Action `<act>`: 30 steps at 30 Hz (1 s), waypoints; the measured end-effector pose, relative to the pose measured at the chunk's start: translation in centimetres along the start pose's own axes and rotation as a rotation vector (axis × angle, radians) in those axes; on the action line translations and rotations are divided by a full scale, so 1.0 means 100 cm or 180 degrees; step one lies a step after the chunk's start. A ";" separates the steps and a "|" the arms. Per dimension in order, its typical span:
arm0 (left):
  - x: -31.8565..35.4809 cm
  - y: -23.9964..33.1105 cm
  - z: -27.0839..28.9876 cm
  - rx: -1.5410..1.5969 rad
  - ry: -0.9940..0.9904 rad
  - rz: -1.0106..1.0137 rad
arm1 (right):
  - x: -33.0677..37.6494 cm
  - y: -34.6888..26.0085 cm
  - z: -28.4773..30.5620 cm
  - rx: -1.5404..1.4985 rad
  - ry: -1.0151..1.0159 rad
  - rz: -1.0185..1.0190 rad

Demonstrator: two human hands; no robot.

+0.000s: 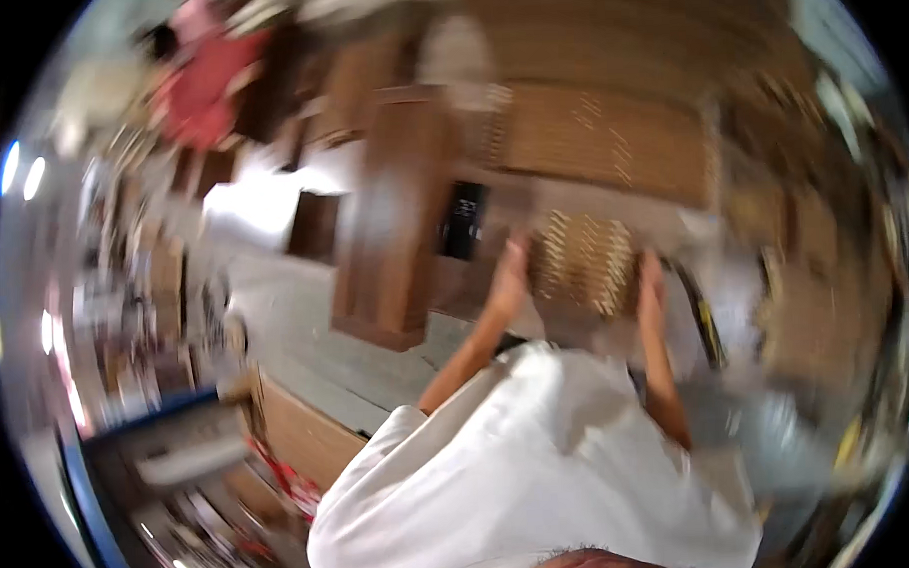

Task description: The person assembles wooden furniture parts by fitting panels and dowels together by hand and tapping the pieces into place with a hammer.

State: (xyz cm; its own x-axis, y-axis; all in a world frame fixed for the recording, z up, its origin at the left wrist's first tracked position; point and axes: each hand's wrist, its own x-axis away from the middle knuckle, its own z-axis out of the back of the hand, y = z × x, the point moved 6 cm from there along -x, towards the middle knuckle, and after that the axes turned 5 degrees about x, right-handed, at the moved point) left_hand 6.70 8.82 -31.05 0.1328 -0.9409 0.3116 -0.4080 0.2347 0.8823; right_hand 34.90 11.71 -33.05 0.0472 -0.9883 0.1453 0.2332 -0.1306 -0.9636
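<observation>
Head view: two hands, left hand [507,275], right hand [652,289], gripping one woven panel [584,263].

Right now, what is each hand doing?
Left hand: grips the left side of the woven panel.
Right hand: grips its right side.

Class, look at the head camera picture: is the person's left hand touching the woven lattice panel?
Touching. The head view, though blurred, shows the left hand pressed against the left edge of the woven lattice panel, with the right hand on its other side.
</observation>
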 end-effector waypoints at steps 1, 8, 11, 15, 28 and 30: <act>0.010 -0.008 -0.004 0.0112 -0.0012 0.0081 | 0.016 0.012 0.010 0.0045 0.0090 0.0035; 0.042 -0.054 -0.033 -0.0705 -0.0233 -0.0697 | 0.067 -0.004 -0.005 0.0151 -0.0131 0.0324; 0.021 -0.044 -0.020 -0.0421 -0.0173 -0.0681 | 0.049 -0.009 -0.015 0.0135 -0.0435 0.0098; 0.006 -0.015 -0.001 0.0088 0.0106 -0.0490 | 0.006 -0.011 -0.019 0.0174 -0.0339 0.0274; -0.044 0.016 -0.029 -0.0116 -0.0150 -0.0506 | -0.045 -0.006 0.008 -0.0425 0.0610 -0.0005; -0.073 0.021 0.010 -0.0150 0.0180 -0.0637 | -0.056 -0.026 0.038 -0.0022 0.0887 0.0009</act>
State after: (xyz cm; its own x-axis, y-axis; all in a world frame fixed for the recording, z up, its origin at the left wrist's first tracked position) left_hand 3.95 15.95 -31.83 0.2578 -0.9550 0.1466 -0.3258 0.0569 0.9437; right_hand 37.72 17.92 -30.49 -0.2215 -0.9722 0.0764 0.2267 -0.1275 -0.9656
